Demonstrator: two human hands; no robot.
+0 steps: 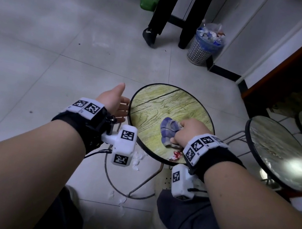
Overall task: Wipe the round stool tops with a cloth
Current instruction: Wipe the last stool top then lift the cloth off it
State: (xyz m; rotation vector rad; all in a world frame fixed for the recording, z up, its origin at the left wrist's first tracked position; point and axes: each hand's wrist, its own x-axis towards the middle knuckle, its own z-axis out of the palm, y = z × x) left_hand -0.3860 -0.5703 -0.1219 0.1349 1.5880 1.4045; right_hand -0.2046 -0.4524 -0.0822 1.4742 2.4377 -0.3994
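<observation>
Stool tops stand in a row on the tiled floor (pixel 37 44): at the left edge of the nearest, yellow-green wood-grain stool (pixel 168 105), the left hand (pixel 115 101) is spread with straight fingers just beside or touching the black rim. On that top, near its near right side, the right hand (pixel 185 133) grasps a bunched blue cloth (pixel 168 130) pressed to the wood, with a small red-and-white scrap (pixel 175 156) just nearer. Further right stands a second, shiny round stool (pixel 280 155), and far behind are a person's dark legs (pixel 164 9) and a full wastebasket (pixel 205 45).
</observation>
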